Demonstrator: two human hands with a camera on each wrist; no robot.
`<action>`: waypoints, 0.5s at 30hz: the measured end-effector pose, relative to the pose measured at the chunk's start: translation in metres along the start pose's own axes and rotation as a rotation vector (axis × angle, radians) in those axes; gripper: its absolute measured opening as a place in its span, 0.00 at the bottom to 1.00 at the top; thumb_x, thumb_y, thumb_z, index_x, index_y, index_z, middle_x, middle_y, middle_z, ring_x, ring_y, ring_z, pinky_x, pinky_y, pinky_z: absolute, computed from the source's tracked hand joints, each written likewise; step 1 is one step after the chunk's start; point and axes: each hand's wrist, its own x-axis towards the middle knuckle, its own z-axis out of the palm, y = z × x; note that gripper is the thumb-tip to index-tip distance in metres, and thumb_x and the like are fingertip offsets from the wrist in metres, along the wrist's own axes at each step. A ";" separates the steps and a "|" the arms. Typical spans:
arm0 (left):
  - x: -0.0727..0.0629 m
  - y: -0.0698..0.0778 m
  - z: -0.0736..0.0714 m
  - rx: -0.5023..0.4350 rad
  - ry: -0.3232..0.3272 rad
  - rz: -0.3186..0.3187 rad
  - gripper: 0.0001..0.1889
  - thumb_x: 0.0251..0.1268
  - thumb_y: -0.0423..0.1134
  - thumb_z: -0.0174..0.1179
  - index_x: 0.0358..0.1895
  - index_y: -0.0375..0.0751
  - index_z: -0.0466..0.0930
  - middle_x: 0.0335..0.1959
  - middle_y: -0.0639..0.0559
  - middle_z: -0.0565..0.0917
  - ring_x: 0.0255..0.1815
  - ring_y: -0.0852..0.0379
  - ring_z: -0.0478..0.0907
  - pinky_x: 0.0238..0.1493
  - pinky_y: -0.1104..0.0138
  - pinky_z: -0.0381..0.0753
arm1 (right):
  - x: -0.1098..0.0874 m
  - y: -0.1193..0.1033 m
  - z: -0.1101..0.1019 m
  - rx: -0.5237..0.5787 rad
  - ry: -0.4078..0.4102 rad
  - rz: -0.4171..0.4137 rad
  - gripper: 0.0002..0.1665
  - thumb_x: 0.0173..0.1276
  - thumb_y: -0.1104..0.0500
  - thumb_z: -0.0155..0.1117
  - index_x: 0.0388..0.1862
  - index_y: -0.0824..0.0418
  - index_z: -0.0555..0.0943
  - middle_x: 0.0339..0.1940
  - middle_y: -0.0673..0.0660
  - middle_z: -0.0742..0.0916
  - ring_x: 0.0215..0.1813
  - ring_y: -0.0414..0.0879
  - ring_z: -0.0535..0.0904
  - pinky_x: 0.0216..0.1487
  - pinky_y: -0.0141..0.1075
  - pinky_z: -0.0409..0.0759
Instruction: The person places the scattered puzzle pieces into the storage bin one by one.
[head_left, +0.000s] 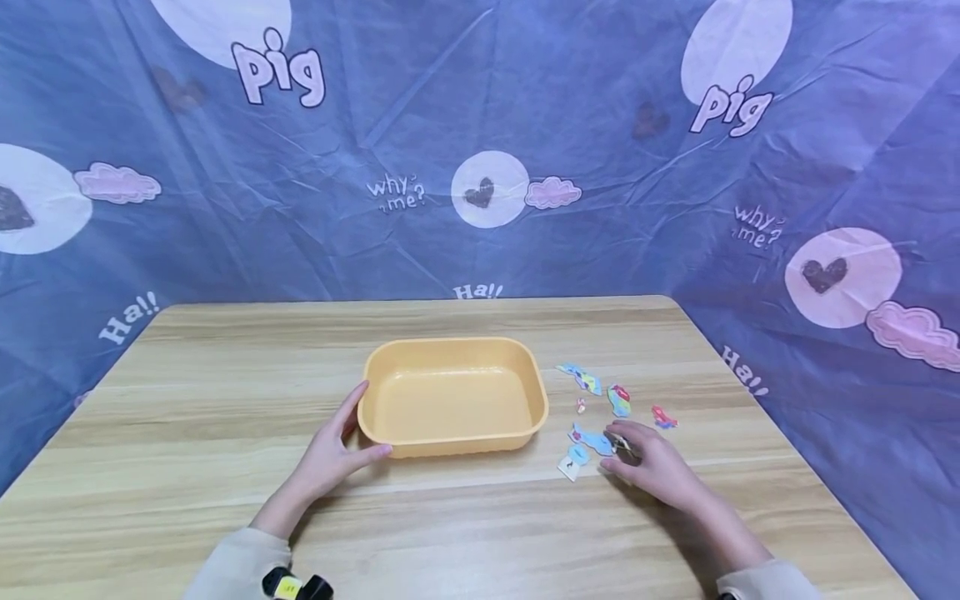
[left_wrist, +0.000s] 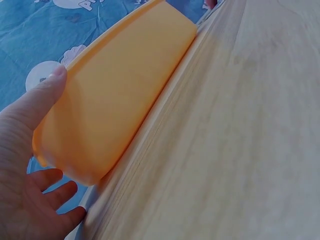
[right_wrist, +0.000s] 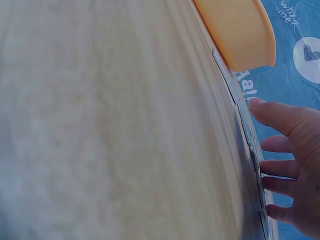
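Tray and flat pieces on the wood-grained bench (head_left: 480,525), twelve o'clock being toward the patterned cloth (head_left: 420,250). My left grip (head_left: 330,458) is spread wide around the eight-o'clock corner of the orange tray (head_left: 453,408): thumb against the near wall, fingers at the nine-o'clock side. Contact on two sides of one corner, with the base on the bench, suggests steadying rather than lifting.

The pieces lie at three to four o'clock of the tray, presumably for my right reach. My right grip (head_left: 660,471) is moderately wide, thumb and fingers apart about a dark piece (head_left: 624,449); I cannot tell whether they touch it. The low hand suits something so thin.

Beside that grip, toward nine to ten o'clock, are a long blue piece (head_left: 591,439), a round blue piece (head_left: 578,454) and a white piece (head_left: 569,468), close together. Toward eleven lie a green-and-red piece (head_left: 619,401) and, beyond, a blue-and-yellow piece (head_left: 582,379); near twelve, a red piece (head_left: 663,417) lies apart. Spacing probably makes the outer three easier to pick singly.
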 end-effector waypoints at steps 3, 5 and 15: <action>0.000 0.000 0.000 -0.010 -0.002 0.000 0.46 0.42 0.34 0.67 0.65 0.32 0.47 0.63 0.34 0.54 0.62 0.42 0.51 0.59 0.54 0.51 | 0.000 0.000 0.001 -0.023 0.004 0.004 0.29 0.46 0.55 0.69 0.45 0.70 0.75 0.48 0.67 0.76 0.51 0.62 0.68 0.51 0.54 0.62; 0.000 -0.001 0.000 -0.012 -0.003 -0.003 0.46 0.43 0.35 0.67 0.65 0.32 0.47 0.63 0.34 0.53 0.62 0.42 0.51 0.59 0.54 0.50 | 0.000 0.000 0.003 -0.046 0.011 0.003 0.29 0.46 0.55 0.69 0.45 0.70 0.76 0.48 0.68 0.75 0.51 0.62 0.68 0.51 0.54 0.62; 0.000 0.001 0.000 -0.006 -0.013 -0.024 0.46 0.43 0.34 0.66 0.65 0.34 0.46 0.62 0.33 0.53 0.61 0.40 0.51 0.59 0.53 0.50 | -0.003 0.001 0.011 -0.121 0.101 0.000 0.24 0.44 0.57 0.71 0.40 0.69 0.79 0.47 0.65 0.77 0.50 0.61 0.69 0.48 0.54 0.64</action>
